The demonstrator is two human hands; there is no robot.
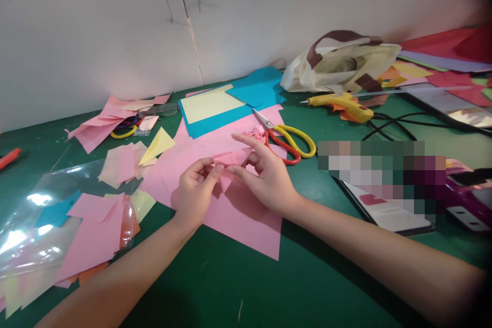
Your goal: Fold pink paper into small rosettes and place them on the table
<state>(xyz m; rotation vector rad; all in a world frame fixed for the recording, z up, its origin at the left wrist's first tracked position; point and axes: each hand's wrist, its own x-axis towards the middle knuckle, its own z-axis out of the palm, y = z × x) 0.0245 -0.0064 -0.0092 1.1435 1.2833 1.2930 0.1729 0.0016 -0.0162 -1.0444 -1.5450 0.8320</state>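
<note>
Between my two hands is a small folded piece of pink paper (226,158), held up over larger pink sheets (249,225). My left hand (195,187) pinches its left side between thumb and fingers. On the other side, my right hand (265,174) grips the paper with thumb and curled fingers, its index finger stretched out along the top. Just beyond the right hand lie scissors (290,141) with one yellow and one red handle, blades pointing away. Small pink cut pieces (258,134) sit beside the scissors, partly hidden by my fingers.
Blue sheets (261,87) and a pale yellow sheet (209,102) lie behind. A yellow glue gun (340,105), a cloth bag (342,64) and a tablet-like device (395,215) are at right. A clear plastic bag (31,215) with paper scraps lies left.
</note>
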